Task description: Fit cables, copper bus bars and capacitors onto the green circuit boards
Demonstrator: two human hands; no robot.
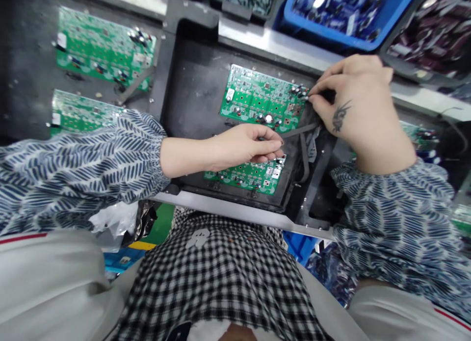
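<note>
A green circuit board (253,99) lies in the black tray (195,66), with a cluster of small dark capacitors (299,91) at its right corner. At that corner my right hand (353,95) is closed in a pinch on a small electronic component (307,98), whose exact kind is unclear. My left hand (250,144) hovers over the tray between this board and a second green board (253,176), partly covering the latter. Its fingers are curled together, and whatever they hold is hidden.
Two more boards, an upper one (105,49) and a lower one (83,110), lie to the left. Behind a metal rail (253,34) stand a blue bin (290,12) of blue components and a bin of dark red parts (434,32). Grey straps (303,157) lie right of the boards.
</note>
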